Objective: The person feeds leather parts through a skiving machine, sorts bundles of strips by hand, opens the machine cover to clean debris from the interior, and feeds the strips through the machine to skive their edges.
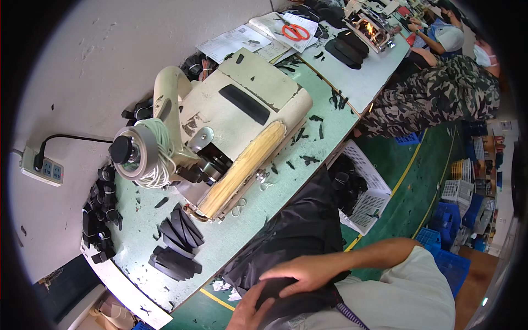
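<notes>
Black cloth hangs off the near edge of the bench and pools in the person's lap, and both hands work a flat black piece there, below the bench edge. In the head view, the right hand lies flat on the piece, fingers stretched out and pressed close together, palm down. The left hand comes up from the lower edge with fingers curled around the piece's near rim; whether it truly pinches it I cannot tell, since the frame cuts it off. To do this handling well, I judge the flat hand should hold the piece steady while the other takes one layer only, keeping the cloth from sliding off the lap. On the bench, a cream machine stands mid-table with a wheel toward the wall; two stacks of black strips sit near the front left corner. A white basket stands beside the bench's right edge.
</notes>
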Action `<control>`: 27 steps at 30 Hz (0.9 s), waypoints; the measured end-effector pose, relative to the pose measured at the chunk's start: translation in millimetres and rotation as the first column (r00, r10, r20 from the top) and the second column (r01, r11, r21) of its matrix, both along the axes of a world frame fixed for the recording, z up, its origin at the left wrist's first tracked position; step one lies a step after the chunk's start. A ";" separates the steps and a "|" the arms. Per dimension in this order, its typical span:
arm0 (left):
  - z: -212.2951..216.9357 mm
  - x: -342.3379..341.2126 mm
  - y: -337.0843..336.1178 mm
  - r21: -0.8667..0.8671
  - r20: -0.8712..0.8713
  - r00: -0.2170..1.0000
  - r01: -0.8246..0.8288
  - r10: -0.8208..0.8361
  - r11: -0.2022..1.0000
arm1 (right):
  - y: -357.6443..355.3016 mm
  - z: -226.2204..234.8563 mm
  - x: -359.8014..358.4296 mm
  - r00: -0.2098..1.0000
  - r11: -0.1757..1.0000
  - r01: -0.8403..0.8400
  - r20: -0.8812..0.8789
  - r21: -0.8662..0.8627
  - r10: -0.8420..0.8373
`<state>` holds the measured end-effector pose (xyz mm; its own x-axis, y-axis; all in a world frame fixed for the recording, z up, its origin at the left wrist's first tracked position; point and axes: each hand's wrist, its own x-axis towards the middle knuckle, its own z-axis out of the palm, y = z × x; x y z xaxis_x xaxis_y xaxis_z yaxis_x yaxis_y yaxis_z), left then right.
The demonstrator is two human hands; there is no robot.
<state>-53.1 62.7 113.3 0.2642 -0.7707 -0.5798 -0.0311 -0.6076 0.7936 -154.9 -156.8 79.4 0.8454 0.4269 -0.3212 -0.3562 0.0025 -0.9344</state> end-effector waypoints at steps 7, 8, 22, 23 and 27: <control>9.3 -13.4 -6.0 0.003 0.089 0.996 -0.007 0.006 1.000 | 16.2 -2.0 -10.5 0.975 0.986 0.163 0.149 0.044 -0.168; 7.2 -14.8 -1.5 0.032 0.080 0.997 0.020 -0.022 0.999 | 15.8 4.9 -10.9 0.978 0.983 0.157 0.124 0.098 -0.168; -12.5 82.2 -64.0 -0.095 0.091 0.995 -0.042 0.051 0.995 | -12.2 -22.5 69.9 0.841 0.848 0.527 -0.112 -0.059 -0.530; -13.8 98.9 -70.7 -0.091 0.154 0.986 -0.051 0.065 0.995 | -18.7 -19.2 87.7 0.825 0.840 0.538 -0.157 -0.075 -0.542; -24.0 156.0 -84.1 -0.025 -0.017 0.981 -0.195 0.195 0.980 | -32.3 -13.2 133.3 0.804 0.805 0.590 -0.036 -0.067 -0.593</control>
